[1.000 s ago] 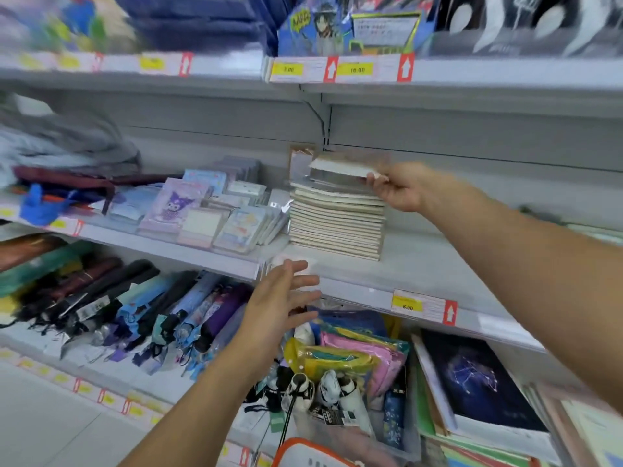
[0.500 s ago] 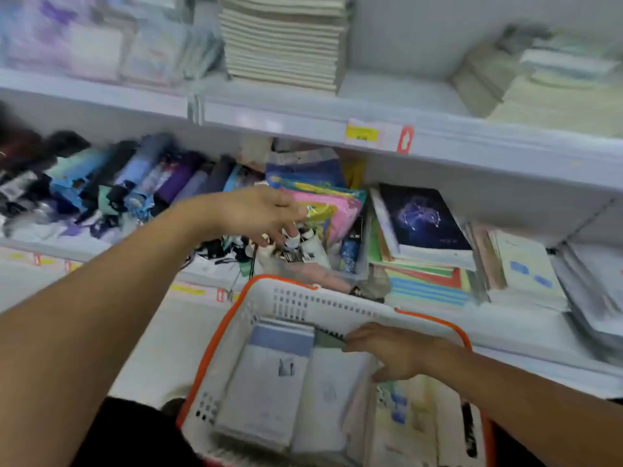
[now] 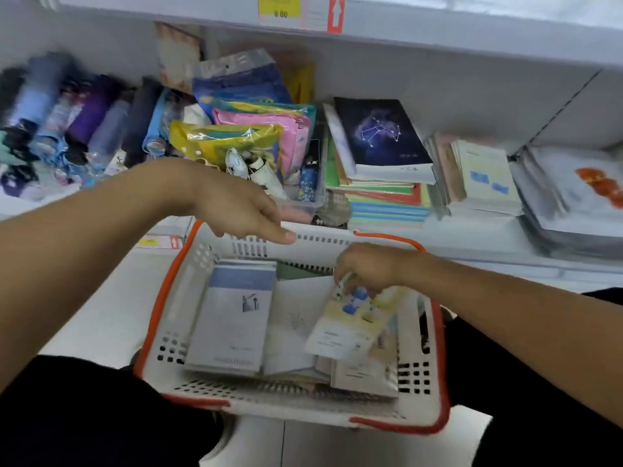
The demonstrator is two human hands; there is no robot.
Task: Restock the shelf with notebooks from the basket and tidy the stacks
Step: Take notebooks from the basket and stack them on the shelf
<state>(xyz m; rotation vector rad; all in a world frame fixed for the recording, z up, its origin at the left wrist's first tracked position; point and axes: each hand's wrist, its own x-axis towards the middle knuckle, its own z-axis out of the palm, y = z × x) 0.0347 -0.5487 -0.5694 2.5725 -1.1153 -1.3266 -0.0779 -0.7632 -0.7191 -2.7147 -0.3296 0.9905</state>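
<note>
While the right hand (image 3: 367, 267) pinches only the top edge of a pale yellow notebook (image 3: 354, 318), lifted at a tilt above the others in the basket (image 3: 161, 298), the cover could slip or fold and the notebook drop back, scattering the loose pile beneath. Left hand (image 3: 242, 210) hovers over the far rim, fingers slack and holding nothing. Half a second earlier the right hand lay flat on the contents, with nothing raised; the basket now sits nearer in view.

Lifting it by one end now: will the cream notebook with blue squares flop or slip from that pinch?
Probably floppy: the cream notebook looks thin and hangs tilted from the right hand over the basket. Likely light. Its cover may be slick, though blur hides the finish.
</note>
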